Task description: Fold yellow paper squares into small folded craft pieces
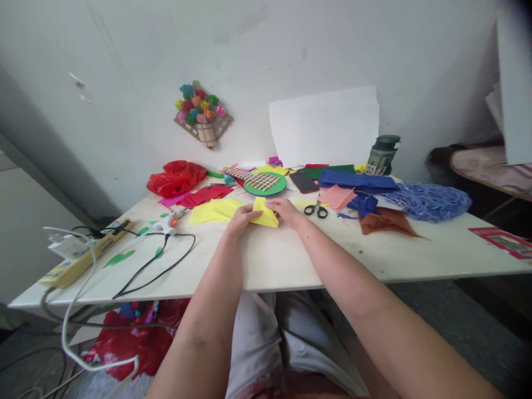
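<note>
Pinching small yellow paper (266,218) between both grips: left hand (242,217) at its left edge, right hand (287,211) at upper right. Long axis unclear. Noted larger yellow sheet (213,211) left of grip, nearer left hand.

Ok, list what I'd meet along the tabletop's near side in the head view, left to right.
Yellow power strip, hot glue gun, flat yellow paper, left hand, folded yellow paper, right hand, scissors, brown paper, blue stringy tangle, red-bordered card.
</note>
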`<state>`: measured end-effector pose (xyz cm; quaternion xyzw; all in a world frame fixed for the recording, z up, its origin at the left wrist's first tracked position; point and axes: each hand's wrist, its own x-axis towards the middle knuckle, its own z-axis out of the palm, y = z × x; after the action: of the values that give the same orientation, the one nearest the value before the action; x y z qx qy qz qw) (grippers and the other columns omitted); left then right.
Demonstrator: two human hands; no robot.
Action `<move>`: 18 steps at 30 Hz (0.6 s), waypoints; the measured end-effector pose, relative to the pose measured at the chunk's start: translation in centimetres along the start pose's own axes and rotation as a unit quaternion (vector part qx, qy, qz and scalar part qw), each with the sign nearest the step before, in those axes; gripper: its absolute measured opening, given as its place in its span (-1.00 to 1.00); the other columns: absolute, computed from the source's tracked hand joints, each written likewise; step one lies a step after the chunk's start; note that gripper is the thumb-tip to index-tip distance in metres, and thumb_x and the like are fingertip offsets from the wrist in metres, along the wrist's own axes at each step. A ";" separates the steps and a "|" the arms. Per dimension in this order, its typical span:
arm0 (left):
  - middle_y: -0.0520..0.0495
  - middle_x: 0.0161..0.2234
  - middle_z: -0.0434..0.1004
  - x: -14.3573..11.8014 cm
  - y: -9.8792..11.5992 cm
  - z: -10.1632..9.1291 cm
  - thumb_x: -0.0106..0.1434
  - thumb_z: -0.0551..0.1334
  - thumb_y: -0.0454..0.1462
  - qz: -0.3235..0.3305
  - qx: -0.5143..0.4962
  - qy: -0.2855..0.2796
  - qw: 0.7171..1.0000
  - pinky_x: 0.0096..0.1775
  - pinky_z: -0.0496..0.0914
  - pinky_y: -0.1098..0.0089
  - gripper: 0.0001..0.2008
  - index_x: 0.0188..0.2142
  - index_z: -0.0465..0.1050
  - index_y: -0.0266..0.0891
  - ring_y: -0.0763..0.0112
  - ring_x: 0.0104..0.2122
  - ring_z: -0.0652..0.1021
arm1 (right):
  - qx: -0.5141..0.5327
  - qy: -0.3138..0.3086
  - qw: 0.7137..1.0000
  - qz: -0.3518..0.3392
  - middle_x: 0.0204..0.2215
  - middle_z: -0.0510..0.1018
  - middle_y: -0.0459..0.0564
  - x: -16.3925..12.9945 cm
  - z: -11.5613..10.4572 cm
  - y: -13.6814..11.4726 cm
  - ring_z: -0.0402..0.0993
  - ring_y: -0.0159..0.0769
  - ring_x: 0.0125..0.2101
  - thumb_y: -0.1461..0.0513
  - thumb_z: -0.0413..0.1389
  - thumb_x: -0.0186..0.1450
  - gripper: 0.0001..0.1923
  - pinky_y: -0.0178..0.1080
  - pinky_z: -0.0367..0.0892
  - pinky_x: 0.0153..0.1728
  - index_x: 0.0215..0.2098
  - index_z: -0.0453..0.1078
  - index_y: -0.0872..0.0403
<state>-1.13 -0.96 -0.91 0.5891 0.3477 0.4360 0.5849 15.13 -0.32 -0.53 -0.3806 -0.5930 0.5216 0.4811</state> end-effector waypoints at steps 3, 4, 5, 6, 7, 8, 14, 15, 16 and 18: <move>-0.11 -0.48 0.51 0.0 -0.1 -0.1 -0.15 0.29 -0.22 -0.010 0.003 -0.019 1.000 -0.38 0.33 0.39 -0.67 -0.35 0.44 -0.36 0.35 -0.50 0.49 | -0.008 -0.013 1.000 -0.013 -0.73 0.31 -0.17 0.0 -0.2 0.0 0.19 -0.52 -0.70 0.07 0.10 0.00 -0.71 -0.43 0.07 -0.70 -0.62 0.26 0.14; -0.10 -0.50 0.50 0.1 -0.2 -0.2 -0.15 0.29 -0.23 -0.010 0.004 -0.014 1.000 -0.40 0.33 0.40 -0.70 -0.38 0.44 -0.36 0.37 -0.51 0.48 | -0.010 -0.015 1.000 -0.020 -0.75 0.28 -0.18 0.0 -0.3 0.1 0.17 -0.53 -0.72 0.08 0.10 0.00 -0.72 -0.44 0.05 -0.71 -0.63 0.25 0.14; -0.08 -0.51 0.49 0.2 -0.3 -0.2 -0.15 0.29 -0.24 -0.010 0.003 -0.004 1.000 -0.41 0.32 0.42 -0.72 -0.41 0.44 -0.35 0.39 -0.52 0.48 | -0.013 -0.015 0.999 -0.026 -0.76 0.27 -0.19 0.0 -0.3 0.1 0.14 -0.55 -0.74 0.10 0.11 0.00 -0.73 -0.44 0.03 -0.72 -0.65 0.24 0.14; -0.07 -0.53 0.49 0.3 -0.4 -0.3 -0.15 0.29 -0.24 -0.010 0.002 0.009 1.000 -0.43 0.31 0.44 -0.75 -0.44 0.43 -0.35 0.41 -0.53 0.47 | -0.015 -0.012 0.999 -0.032 -0.77 0.26 -0.19 0.0 -0.2 0.0 0.12 -0.56 -0.75 0.12 0.11 0.00 -0.74 -0.44 0.01 -0.73 -0.66 0.23 0.15; -0.06 -0.54 0.48 0.4 -0.4 -0.3 -0.16 0.29 -0.24 -0.009 0.000 0.024 1.000 -0.45 0.31 0.45 -0.76 -0.46 0.42 -0.34 0.43 -0.54 0.46 | -0.015 -0.006 0.999 -0.039 -0.78 0.26 -0.19 0.0 -0.2 0.0 0.11 -0.57 -0.76 0.14 0.11 -0.01 -0.74 -0.44 0.00 -0.73 -0.67 0.22 0.15; -0.04 -0.54 0.47 0.5 -0.5 -0.3 -0.17 0.29 -0.24 -0.010 -0.003 0.037 0.999 -0.46 0.30 0.46 -0.77 -0.47 0.42 -0.34 0.44 -0.55 0.46 | -0.012 0.002 0.999 -0.044 -0.78 0.26 -0.19 0.0 -0.1 0.0 0.10 -0.57 -0.76 0.15 0.10 0.00 -0.75 -0.44 0.00 -0.74 -0.68 0.22 0.15; -0.03 -0.54 0.46 0.7 -0.5 -0.1 -0.23 0.33 -0.24 -0.004 -0.039 0.100 0.994 -0.47 0.30 0.46 -0.71 -0.45 0.41 -0.33 0.44 -0.54 0.45 | 0.004 0.017 0.999 -0.032 -0.77 0.30 -0.17 -0.2 0.2 -0.3 0.12 -0.56 -0.76 0.15 0.10 0.00 -0.76 -0.44 0.01 -0.75 -0.66 0.24 0.15; -0.03 -0.54 0.46 0.7 -0.5 0.0 -0.23 0.33 -0.24 0.000 -0.043 0.104 0.994 -0.47 0.31 0.46 -0.69 -0.45 0.40 -0.33 0.44 -0.54 0.45 | 0.005 0.008 1.000 -0.024 -0.76 0.32 -0.15 -0.2 0.2 -0.3 0.13 -0.55 -0.76 0.15 0.10 0.00 -0.77 -0.44 0.01 -0.75 -0.65 0.25 0.15; -0.03 -0.54 0.46 0.6 -0.4 0.0 -0.24 0.34 -0.24 0.003 -0.046 0.103 0.994 -0.46 0.31 0.46 -0.69 -0.45 0.40 -0.33 0.44 -0.54 0.45 | 0.007 -0.001 1.000 -0.017 -0.75 0.33 -0.14 -0.2 0.2 -0.3 0.14 -0.55 -0.76 0.15 0.10 0.00 -0.77 -0.44 0.01 -0.75 -0.64 0.26 0.16; -0.03 -0.54 0.46 0.5 -0.4 0.0 -0.24 0.34 -0.23 0.005 -0.047 0.094 0.994 -0.46 0.31 0.46 -0.69 -0.46 0.40 -0.34 0.45 -0.55 0.45 | 0.011 -0.012 1.000 -0.012 -0.77 0.33 -0.14 -0.1 0.1 -0.3 0.13 -0.54 -0.77 0.15 0.09 0.01 -0.77 -0.43 0.00 -0.76 -0.63 0.27 0.16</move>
<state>-0.89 -0.46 -1.21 0.5191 0.3775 0.5079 0.5745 15.12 -0.51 -0.31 -0.3617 -0.5971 0.5268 0.4849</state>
